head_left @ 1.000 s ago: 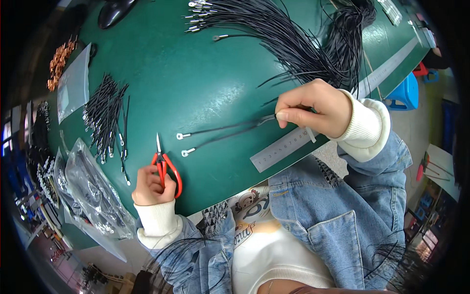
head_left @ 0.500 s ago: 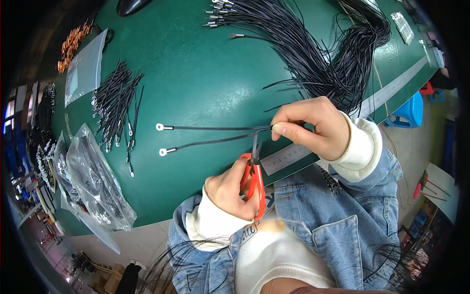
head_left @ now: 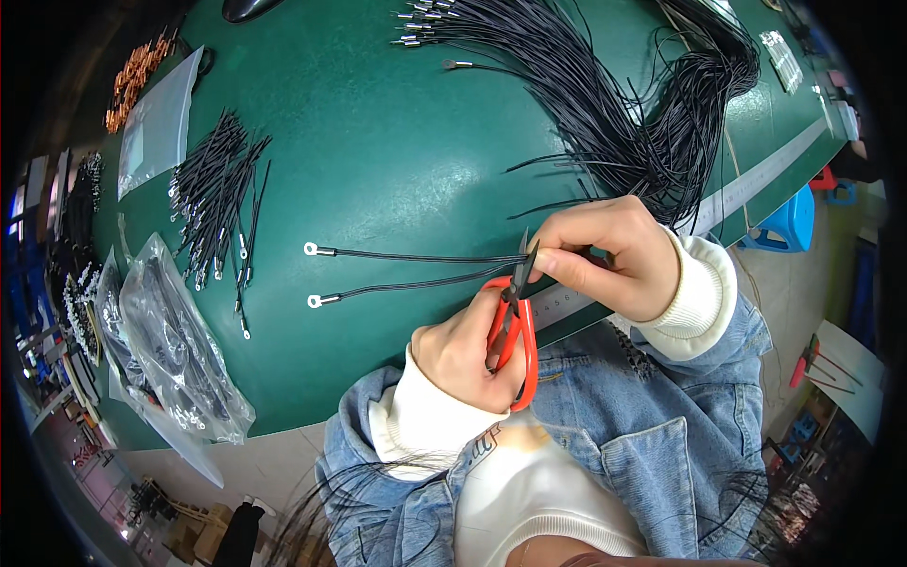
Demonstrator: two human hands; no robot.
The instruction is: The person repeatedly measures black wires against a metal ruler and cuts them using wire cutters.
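Note:
My left hand [head_left: 459, 354] is closed round the red-handled scissors [head_left: 524, 364]. Their blades are a little apart, with the two black wires [head_left: 425, 258] between or beside them, close to my right fingertips. My right hand [head_left: 609, 260] pinches the wires' right ends between thumb and fingers; the tips are hidden there. Each wire runs left over the table to a silver ring terminal, one ring terminal [head_left: 311, 249] above and another ring terminal [head_left: 315, 301] below. A metal ruler [head_left: 557, 300] lies under my hands along the table's near edge.
Across the green table [head_left: 378, 142], a large bundle of long black wires [head_left: 605, 113] spreads at the back right. Short cut wires [head_left: 215, 189] lie in a pile at left, near a clear bag [head_left: 175, 340], a flat plastic bag [head_left: 156, 132] and copper-coloured parts [head_left: 137, 80]. A blue stool [head_left: 789, 222] stands at right.
My left hand has moved the scissors up and to the right, bringing the blades to the wires beside my right fingertips. My right hand has barely moved and keeps its pinch.

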